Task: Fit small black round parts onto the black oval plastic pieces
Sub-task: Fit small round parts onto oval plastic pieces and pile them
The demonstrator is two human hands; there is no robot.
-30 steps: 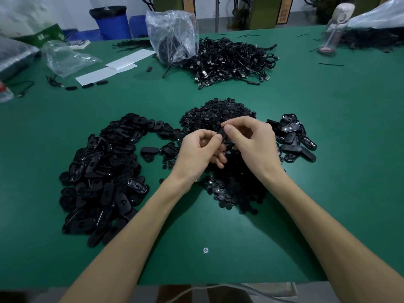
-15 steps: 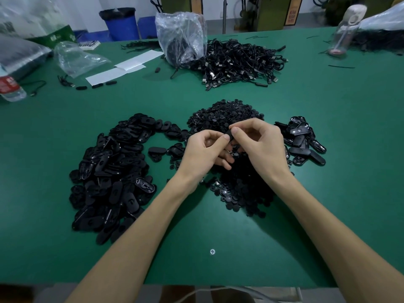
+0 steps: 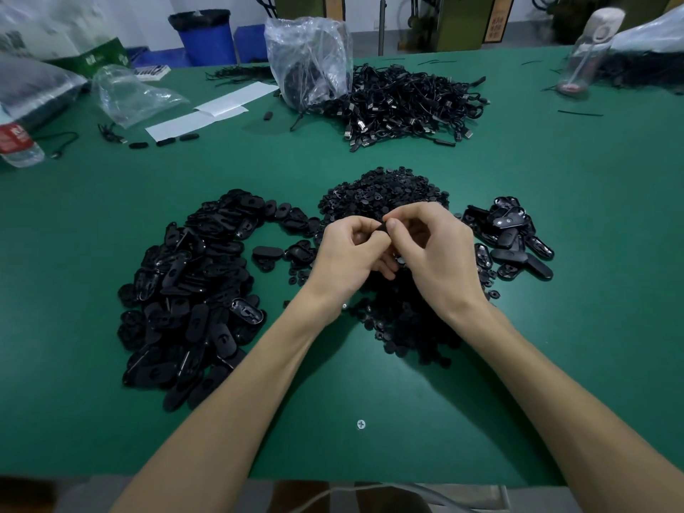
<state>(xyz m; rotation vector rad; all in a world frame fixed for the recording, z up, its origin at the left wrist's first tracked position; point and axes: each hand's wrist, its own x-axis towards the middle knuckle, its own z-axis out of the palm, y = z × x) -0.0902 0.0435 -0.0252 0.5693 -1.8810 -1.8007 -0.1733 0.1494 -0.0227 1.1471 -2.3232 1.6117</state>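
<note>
My left hand (image 3: 346,253) and my right hand (image 3: 436,253) meet over the middle of the green table, together pinching one black oval piece (image 3: 382,228) between thumbs and fingertips. Most of that piece is hidden by my fingers, and I cannot see whether a round part sits on it. Under and behind my hands lies a heap of small black round parts (image 3: 385,194). A big pile of black oval pieces (image 3: 192,290) spreads out on the left. A smaller group of oval pieces (image 3: 510,238) lies to the right.
A heap of black cables (image 3: 403,105) and a clear plastic bag (image 3: 311,57) sit at the back centre. White paper strips (image 3: 211,112), another bag (image 3: 133,94) and a water bottle (image 3: 16,142) are at back left. A clear bottle (image 3: 588,50) stands back right. A screw head (image 3: 361,424) shows near the front edge.
Both hands stay together on the oval piece with only small finger shifts. The camera view has drifted slightly, so the whole scene sits a little further right.
</note>
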